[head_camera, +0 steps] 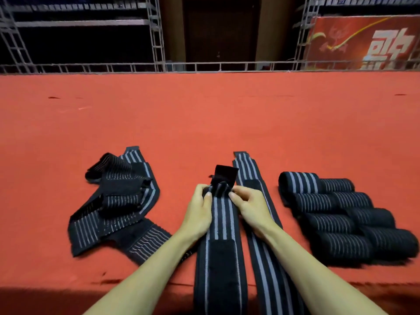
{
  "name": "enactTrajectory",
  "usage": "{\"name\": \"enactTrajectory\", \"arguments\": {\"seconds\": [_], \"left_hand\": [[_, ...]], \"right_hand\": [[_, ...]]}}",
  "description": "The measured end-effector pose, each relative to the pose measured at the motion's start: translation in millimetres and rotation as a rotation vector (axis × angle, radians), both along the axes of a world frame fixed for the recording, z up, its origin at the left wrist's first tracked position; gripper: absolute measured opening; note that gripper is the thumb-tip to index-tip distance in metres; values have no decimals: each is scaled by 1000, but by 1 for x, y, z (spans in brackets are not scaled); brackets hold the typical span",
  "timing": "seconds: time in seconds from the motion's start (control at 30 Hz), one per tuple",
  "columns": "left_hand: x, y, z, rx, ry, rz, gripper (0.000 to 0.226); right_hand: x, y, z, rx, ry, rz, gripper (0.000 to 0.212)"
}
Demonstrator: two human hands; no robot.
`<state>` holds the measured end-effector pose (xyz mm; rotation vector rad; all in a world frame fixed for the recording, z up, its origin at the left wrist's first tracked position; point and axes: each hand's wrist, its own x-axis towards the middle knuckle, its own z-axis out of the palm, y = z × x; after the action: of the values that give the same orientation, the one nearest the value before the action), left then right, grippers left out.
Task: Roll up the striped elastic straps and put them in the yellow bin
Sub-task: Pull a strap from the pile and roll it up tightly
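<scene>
A black strap with grey stripes point(220, 226) lies lengthwise on the red table in front of me and hangs over the near edge. My left hand point(199, 209) and my right hand point(250, 206) pinch its far end, which is curled into a small roll with a black velcro tab point(225, 173) sticking up. A second flat strap point(261, 235) lies just right of it, partly under my right forearm. To the left sits a tangled heap of unrolled straps point(118, 205). Several rolled straps point(341, 214) lie grouped at the right. No yellow bin is in view.
The red cloth-covered table point(204, 114) stretches far ahead to a metal truss railing point(204, 65) at its back edge. A red banner with white characters point(363, 42) stands behind at the right. The table's near edge runs under my forearms.
</scene>
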<state>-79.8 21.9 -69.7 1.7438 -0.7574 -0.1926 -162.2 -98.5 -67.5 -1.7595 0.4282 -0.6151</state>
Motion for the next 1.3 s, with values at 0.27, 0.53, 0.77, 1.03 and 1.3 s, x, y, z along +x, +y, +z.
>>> {"name": "enactTrajectory", "arguments": {"seconds": [0.27, 0.53, 0.77, 1.03, 1.3], "left_hand": [[11, 1, -7, -94, -27, -116, 32], [5, 10, 1, -281, 404, -211, 32], [1, 11, 5, -291, 446, -262, 10], [1, 12, 5, -217, 459, -201, 37], [3, 15, 0, -238, 300, -220, 32]], "right_hand": [[-2, -2, -4, 183, -168, 30, 31], [-5, -3, -3, 220, -204, 37, 33], [-5, -1, -3, 197, -208, 49, 38], [-6, -1, -3, 233, -231, 102, 15], [-5, 3, -4, 72, -134, 73, 24]]}}
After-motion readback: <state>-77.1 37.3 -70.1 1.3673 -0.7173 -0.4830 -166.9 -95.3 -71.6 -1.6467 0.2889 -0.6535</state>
